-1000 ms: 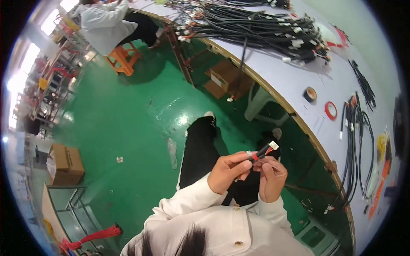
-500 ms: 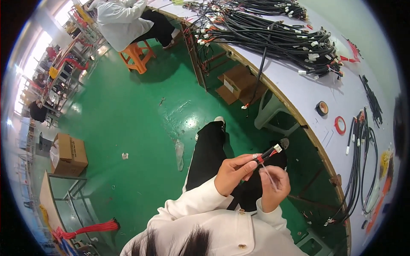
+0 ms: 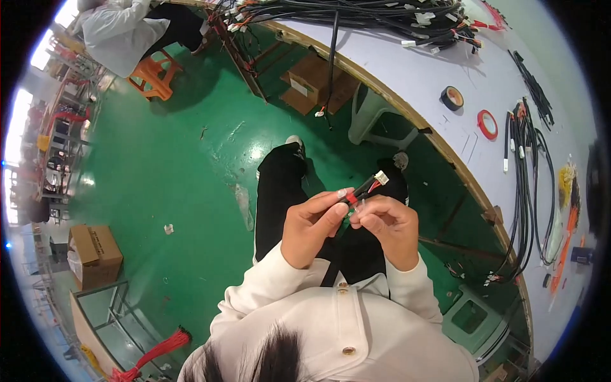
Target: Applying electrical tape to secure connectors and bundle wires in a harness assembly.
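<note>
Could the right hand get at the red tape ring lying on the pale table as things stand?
Probably not at once: the right hand is pinching the short red-and-black wire lead with white plug together with the left hand, well short of the red tape ring.

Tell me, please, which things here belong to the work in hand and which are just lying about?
In hand:
- short black cable with red wires and white plug
- left hand, gripping it
- right hand, pinching it

Lying about:
- black tape roll
- red tape roll
- black cable bundles on pale table
- brown cardboard box
</note>
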